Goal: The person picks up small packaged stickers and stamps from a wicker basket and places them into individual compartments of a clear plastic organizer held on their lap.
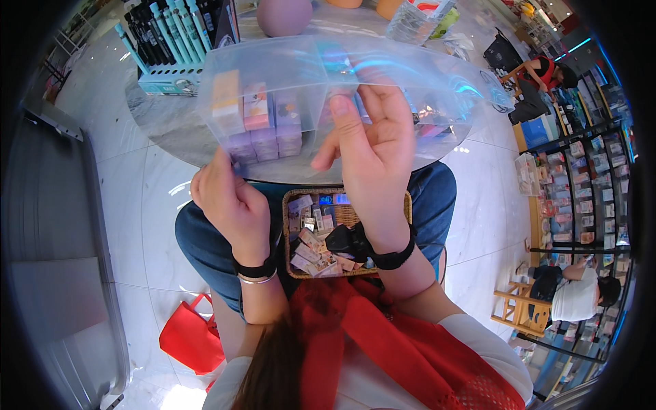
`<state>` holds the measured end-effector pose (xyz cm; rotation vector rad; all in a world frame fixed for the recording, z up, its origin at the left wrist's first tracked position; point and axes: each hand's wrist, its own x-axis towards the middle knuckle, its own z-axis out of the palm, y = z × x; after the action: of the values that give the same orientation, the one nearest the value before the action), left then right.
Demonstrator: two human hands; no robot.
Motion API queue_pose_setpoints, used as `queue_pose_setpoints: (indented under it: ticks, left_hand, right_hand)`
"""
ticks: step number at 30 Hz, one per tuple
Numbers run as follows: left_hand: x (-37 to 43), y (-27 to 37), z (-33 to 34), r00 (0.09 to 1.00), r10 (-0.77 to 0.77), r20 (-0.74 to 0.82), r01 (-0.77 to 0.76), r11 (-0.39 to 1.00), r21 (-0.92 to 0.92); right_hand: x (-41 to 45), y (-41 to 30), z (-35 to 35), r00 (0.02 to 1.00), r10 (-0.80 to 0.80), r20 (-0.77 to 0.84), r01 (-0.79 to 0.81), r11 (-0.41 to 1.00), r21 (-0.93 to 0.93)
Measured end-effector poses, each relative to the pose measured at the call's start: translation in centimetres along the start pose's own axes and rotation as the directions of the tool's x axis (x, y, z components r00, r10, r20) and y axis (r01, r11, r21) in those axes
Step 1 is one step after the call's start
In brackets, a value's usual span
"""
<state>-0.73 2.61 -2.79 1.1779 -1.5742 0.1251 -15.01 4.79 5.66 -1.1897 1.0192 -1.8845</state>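
Observation:
A clear plastic divided box (312,110) stands tilted at the near edge of the grey round table. Small boxes with floral prints (260,110) fill its left compartment. My left hand (230,202) is at the box's lower left corner, fingers curled against it. My right hand (371,128) is at the middle of the box, thumb raised near a small teal pack (335,61); whether it grips the pack or the plastic wall is unclear. On my lap rests a wicker basket (408,202) with many small printed packets (312,251), partly hidden by my right wrist and its black strap.
A pen display stand (169,82) holds teal and black pens at the back left. Beyond the box are a purple round object (284,15) and a clear ribbed cup (417,23). A red bag (192,338) lies on the floor. Two people sit by shelves at right.

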Motion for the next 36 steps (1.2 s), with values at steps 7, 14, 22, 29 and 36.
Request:
queue_pose_setpoints:
  ticks: [7,14,22,29,36]
  left_hand:
    - [0.3,0.1,0.3,0.999,0.026,-0.022,-0.027,0.999,-0.031]
    - [-0.2,-0.5,-0.1,1.0,0.017,0.017,-0.017,0.999,0.033]
    - [0.2,-1.0,1.4,0.982,0.13,-0.137,-0.134,0.991,-0.018]
    - [-0.5,-1.3,1.4,0.986,0.06,-0.155,-0.051,0.997,0.063]
    - [-0.4,-1.1,1.6,0.98,0.061,-0.189,-0.052,0.997,0.053]
  right_hand:
    - [-0.1,-0.9,-1.2,0.995,0.092,0.048,-0.095,0.994,0.063]
    - [-2.9,-1.5,-3.8,0.997,-0.042,0.07,0.057,0.97,-0.235]
    - [-8.3,1.5,-12.0,0.7,0.4,0.591,0.24,0.648,-0.723]
    - [-11.7,5.8,-14.8,0.544,0.73,0.413,0.271,0.313,-0.91]
    - [-10.8,5.4,-13.8,0.516,0.761,0.393,0.118,0.391,-0.913]
